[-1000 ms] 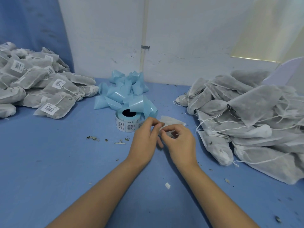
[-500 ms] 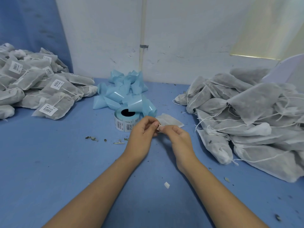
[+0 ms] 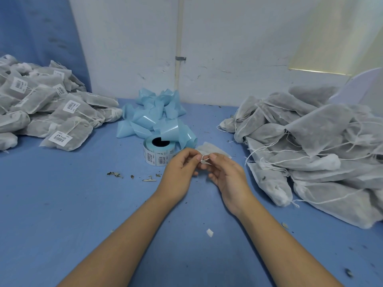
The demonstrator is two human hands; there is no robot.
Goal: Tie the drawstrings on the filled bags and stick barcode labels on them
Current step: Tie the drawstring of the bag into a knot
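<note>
One blue table point(image 3: 62, 204) holds bags point(image 3: 310, 141) by white wall point(image 3: 228, 48)

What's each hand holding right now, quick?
Left hand: pinches a small white bit; string or label, cannot tell.
Right hand: pinches the same small white bit.

both the left hand point(image 3: 179, 168) and right hand point(image 3: 224, 172) pinch what looks like a drawstring point(image 3: 204, 159) beside the label roll point(image 3: 158, 152).
</note>
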